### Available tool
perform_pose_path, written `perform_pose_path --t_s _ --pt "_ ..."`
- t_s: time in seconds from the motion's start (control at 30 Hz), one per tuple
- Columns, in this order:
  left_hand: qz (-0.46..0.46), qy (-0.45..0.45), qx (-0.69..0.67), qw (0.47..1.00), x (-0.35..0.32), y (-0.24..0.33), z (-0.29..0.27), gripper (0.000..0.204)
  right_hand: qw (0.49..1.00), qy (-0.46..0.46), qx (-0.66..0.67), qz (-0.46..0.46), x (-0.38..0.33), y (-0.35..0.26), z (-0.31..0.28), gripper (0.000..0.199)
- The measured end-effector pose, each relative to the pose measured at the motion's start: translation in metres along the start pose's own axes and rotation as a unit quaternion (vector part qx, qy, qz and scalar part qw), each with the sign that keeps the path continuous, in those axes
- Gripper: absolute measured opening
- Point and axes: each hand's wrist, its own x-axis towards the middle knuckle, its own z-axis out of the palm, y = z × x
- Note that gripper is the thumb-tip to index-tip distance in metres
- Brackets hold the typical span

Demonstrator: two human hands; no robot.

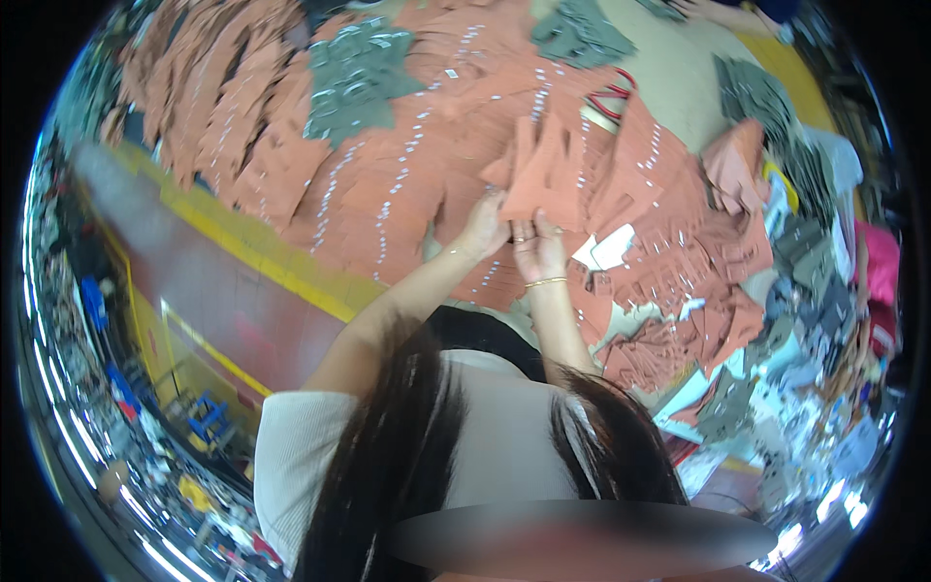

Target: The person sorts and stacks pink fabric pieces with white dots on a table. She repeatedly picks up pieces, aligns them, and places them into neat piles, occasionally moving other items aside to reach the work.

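Both hands' fingers, left hand (484,225) and right hand (539,250), pinch a rust-orange cut fabric piece (543,179); tagged rows lie fanned left of them, jumbled pieces (679,291) right remain unsorted.

Grey-green fabric pieces (354,82) are spread among rust-coloured stacks on a tan table (669,82), red-handled scissors (613,94) laid nearby; a yellow-edged red floor (208,281) is seen alongside.
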Motion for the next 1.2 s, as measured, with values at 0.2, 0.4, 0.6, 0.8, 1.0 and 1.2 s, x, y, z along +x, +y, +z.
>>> perform_pose_path --t_s 0.2,0.4,0.6,0.8,1.0,1.2 --pt "-0.095 -0.035 0.065 0.993 0.013 0.033 0.010 0.045 0.989 0.003 -0.123 0.076 0.010 -0.009 -0.010 0.016" --pt "0.010 0.024 0.217 0.976 -0.005 0.050 0.022 0.048 0.977 -0.039 -0.190 0.087 -0.001 -0.016 -0.004 0.021" --pt "0.148 0.054 0.111 0.981 -0.069 0.113 -0.061 0.021 0.956 -0.140 -0.235 0.101 -0.025 -0.014 -0.001 0.021" --pt "0.304 0.278 -0.008 0.911 -0.119 0.189 -0.178 0.031 0.944 -0.102 -0.300 0.095 -0.029 -0.007 -0.004 0.018" --pt "0.168 0.424 0.144 0.879 -0.107 0.202 -0.220 0.059 0.900 -0.083 -0.428 -0.008 -0.014 -0.031 -0.008 0.015" --pt "0.039 0.466 0.263 0.844 -0.123 0.197 -0.225 0.071 0.834 -0.034 -0.533 -0.142 0.020 -0.096 -0.003 0.019"
